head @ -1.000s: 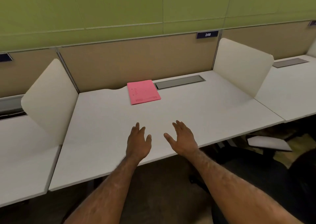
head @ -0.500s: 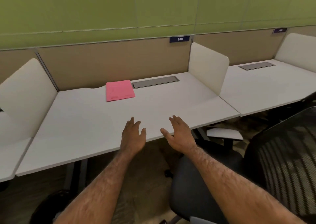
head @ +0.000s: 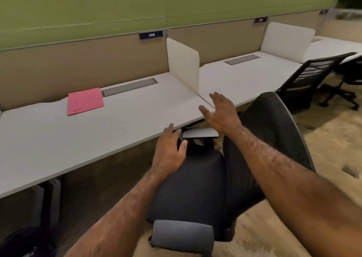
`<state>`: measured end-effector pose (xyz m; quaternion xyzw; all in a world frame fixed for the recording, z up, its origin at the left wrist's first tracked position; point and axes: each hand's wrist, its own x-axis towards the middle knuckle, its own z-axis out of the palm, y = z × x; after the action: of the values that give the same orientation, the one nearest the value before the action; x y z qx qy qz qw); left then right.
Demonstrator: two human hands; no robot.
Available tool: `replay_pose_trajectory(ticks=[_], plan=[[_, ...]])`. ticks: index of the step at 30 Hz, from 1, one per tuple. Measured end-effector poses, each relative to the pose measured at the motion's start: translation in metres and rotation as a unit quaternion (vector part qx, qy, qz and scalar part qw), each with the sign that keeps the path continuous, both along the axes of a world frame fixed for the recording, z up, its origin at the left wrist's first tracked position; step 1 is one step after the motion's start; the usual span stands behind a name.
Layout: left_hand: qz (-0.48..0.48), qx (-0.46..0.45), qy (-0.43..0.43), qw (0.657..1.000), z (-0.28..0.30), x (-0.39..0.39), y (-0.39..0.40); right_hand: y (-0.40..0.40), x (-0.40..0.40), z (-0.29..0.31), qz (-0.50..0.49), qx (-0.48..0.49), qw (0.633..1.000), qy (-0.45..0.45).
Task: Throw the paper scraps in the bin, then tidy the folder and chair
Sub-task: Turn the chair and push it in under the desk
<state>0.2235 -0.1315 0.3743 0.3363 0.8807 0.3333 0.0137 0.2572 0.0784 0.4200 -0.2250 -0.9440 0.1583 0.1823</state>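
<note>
A pink folder point(head: 85, 101) lies flat at the back of the white desk point(head: 58, 137), beside a grey cable hatch. A black office chair point(head: 270, 123) with a mesh back stands turned sideways in front of the desk's right end, its dark seat below my arms. My left hand point(head: 169, 149) hovers open above the seat's front, near the desk edge. My right hand point(head: 221, 111) is open with fingers spread, over the desk corner and just left of the chair's back. Neither hand holds anything. No paper scraps are in view.
A white divider point(head: 183, 64) separates this desk from the neighbouring desk point(head: 244, 74). A second black chair point(head: 305, 76) stands at that desk. A dark object point(head: 21, 243), possibly a bin, sits on the floor at the lower left. The chair's grey armrest point(head: 183, 235) is close below.
My view has swung right and the mesh chair now fills the middle. Both hands moved right off the desk top toward the chair, the right hand reaching further ahead.
</note>
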Motion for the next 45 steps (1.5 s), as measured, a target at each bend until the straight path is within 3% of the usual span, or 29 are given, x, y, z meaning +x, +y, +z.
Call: replay_pose_trajectory(ticks=[5,9,13,15,19,27,31,37,41,45], plan=[[-0.188,-0.034,0.061,0.980,0.004,0.079,0.067,0.099,0.062,0.019,-0.082,0.027,0.981,-0.174],[-0.377,-0.081,0.081,0.919,0.015,0.134,0.114,0.150,0.107,0.016,-0.115,0.002,0.955,-0.274],[-0.476,-0.138,0.188,0.848,0.010,0.164,0.150,0.160,0.134,0.000,-0.108,-0.041,0.950,-0.289],[-0.479,-0.171,0.226,0.831,0.005,0.170,0.161,0.160,0.139,-0.004,-0.111,-0.060,0.954,-0.273],[-0.455,-0.149,0.239,0.845,-0.002,0.177,0.172,0.162,0.142,0.003,-0.101,-0.091,0.957,-0.256],[-0.412,-0.013,0.287,0.865,-0.017,0.183,0.146,0.157,0.150,0.010,-0.118,-0.074,0.968,-0.208],[-0.395,0.050,0.325,0.858,-0.028,0.189,0.115,0.143,0.165,0.019,-0.161,-0.042,0.967,-0.195],[-0.371,0.159,0.367,0.838,-0.038,0.181,0.059,0.119,0.195,-0.002,-0.233,-0.024,0.970,-0.068],[-0.320,0.192,0.351,0.859,-0.028,0.177,0.016,0.080,0.197,-0.016,-0.290,-0.020,0.956,-0.044],[-0.277,0.176,0.308,0.893,-0.026,0.160,-0.035,0.029,0.193,-0.023,-0.356,0.032,0.931,-0.078]])
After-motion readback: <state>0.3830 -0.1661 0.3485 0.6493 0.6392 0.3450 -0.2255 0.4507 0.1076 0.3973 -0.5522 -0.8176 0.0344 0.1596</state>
